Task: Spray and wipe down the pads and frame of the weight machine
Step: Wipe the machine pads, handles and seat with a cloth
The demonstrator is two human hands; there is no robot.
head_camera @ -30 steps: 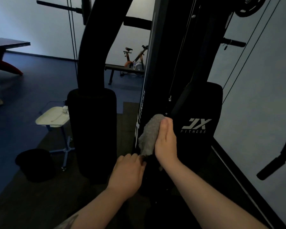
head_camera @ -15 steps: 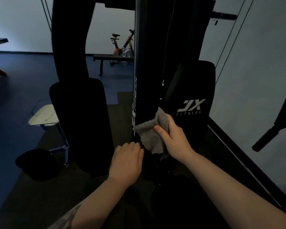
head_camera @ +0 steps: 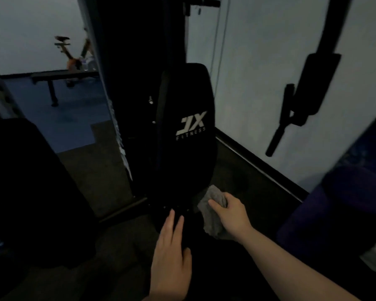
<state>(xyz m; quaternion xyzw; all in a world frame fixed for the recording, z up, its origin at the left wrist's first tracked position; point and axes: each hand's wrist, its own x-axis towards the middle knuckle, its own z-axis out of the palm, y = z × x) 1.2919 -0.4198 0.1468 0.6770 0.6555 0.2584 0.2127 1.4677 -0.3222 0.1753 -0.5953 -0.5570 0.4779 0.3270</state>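
I see the right hand (head_camera: 232, 213) has carried the grey cloth (head_camera: 214, 210), pinched in its curled fingers, off the frame upright (head_camera: 126, 88) and down to the lower edge of the back pad (head_camera: 187, 131), at five o'clock from the logo. So I judge wiping now moves onto the pads. The left hand (head_camera: 172, 255), formerly curled, now lies flat and open at six o'clock.

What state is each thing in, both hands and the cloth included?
Left hand: open, fingers straight, resting on the dark base below the pad.
Right hand: grips the grey crumpled cloth.
Grey crumpled cloth: bunched, at the lower right edge of the pad.
Black upholstered pad with white JX Fitness logo: upright.
Black padded bench in the background: standing, unused.
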